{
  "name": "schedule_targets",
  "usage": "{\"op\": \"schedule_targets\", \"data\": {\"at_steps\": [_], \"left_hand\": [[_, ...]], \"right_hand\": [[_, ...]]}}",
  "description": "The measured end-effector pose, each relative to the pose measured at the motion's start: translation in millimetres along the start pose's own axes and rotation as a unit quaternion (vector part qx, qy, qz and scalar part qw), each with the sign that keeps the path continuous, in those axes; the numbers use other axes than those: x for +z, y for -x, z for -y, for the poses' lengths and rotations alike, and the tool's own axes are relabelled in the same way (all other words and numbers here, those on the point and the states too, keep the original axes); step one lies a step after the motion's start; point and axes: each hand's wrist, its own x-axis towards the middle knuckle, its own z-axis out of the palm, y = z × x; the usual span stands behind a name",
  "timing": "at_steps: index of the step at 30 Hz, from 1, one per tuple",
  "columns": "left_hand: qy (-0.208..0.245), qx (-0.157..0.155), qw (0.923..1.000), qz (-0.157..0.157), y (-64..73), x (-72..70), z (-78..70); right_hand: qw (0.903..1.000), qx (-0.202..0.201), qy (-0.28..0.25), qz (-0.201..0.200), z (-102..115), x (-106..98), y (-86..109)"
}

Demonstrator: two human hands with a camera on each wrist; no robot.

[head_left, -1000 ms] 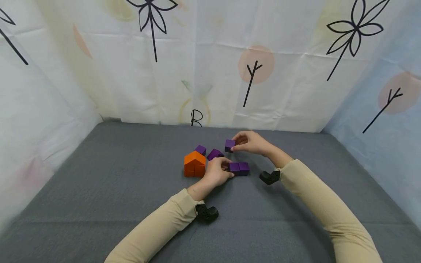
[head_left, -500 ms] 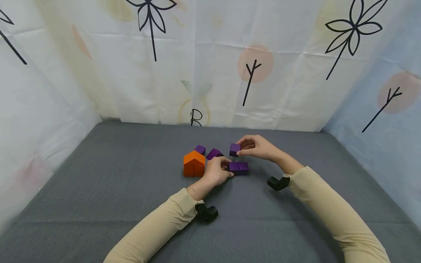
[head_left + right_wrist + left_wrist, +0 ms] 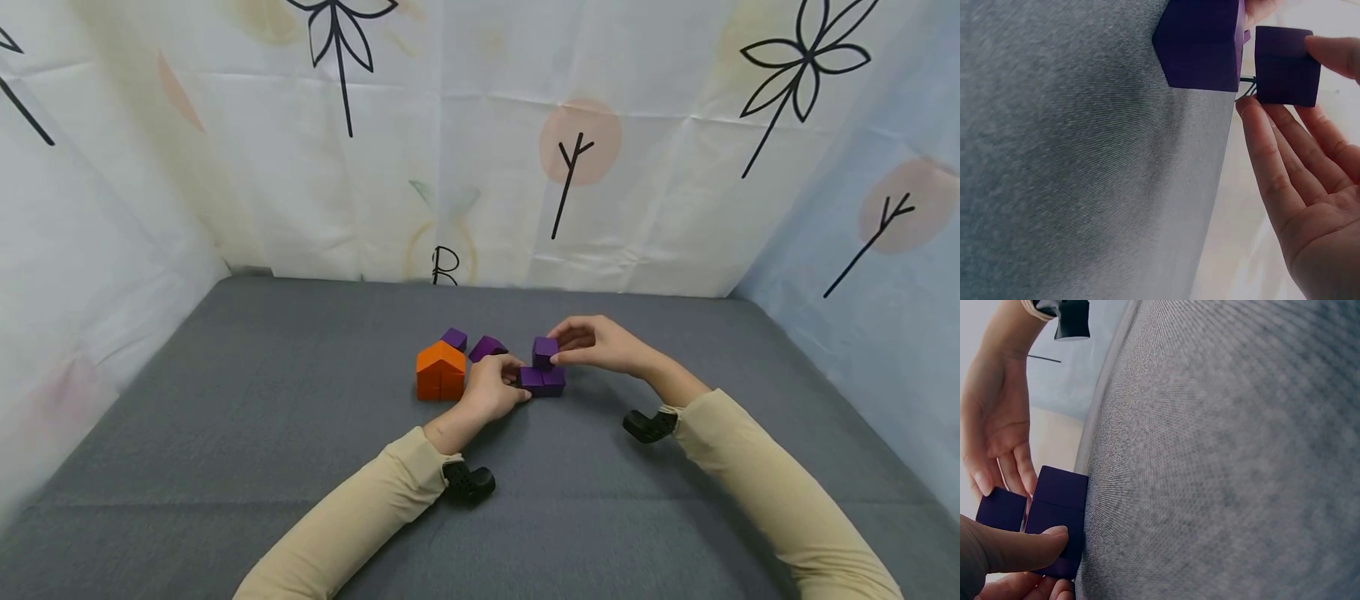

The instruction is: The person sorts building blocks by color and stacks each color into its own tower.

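Purple cube: pinched in the right hand, thumb on one side, fingers opposite; grip narrow, set to the cube's width. The cube hangs just above the purple pair, roughly over the seam between its two cubes. Both wrist views show a slim gap, so no contact.

Purple pair: two cubes side by side on the bench, directly below the right fingers. The left hand pinches the left end, thumb on the near face, fingers behind; grip narrow, holding.

Change: against the frame a second ago, the cube is farther right and nearer the person; there it is beyond the pair, here it overlaps the pair's top edge in the head view. Judgement: the cube is close to lined up with the pair, and the left hand's hold appears to steady the base.

Same as earlier: left hand, pair and orange stack keep their places. The stack, with a peaked top, stands just left of the left fingers; contact there cannot be told. Purple prism lies just beyond the left fingers; another purple block is farther left, behind the stack and partly hidden.
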Motion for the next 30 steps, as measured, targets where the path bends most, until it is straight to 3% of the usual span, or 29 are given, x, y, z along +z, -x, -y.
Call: {"op": "schedule_targets", "data": {"at_steps": [11, 30], "left_hand": [[0.002, -0.005, 1.0, 0.001, -0.2, -0.8, -0.9], [0.002, -0.002, 1.0, -0.007, 0.9, 3.1, -0.5]], "right_hand": [[0.9994, -0.025, -0.02, 0.013, -6, -1, 9.4], [0.9985, -0.036, -0.033, 0.026, -18, 3, 18.5]]}}
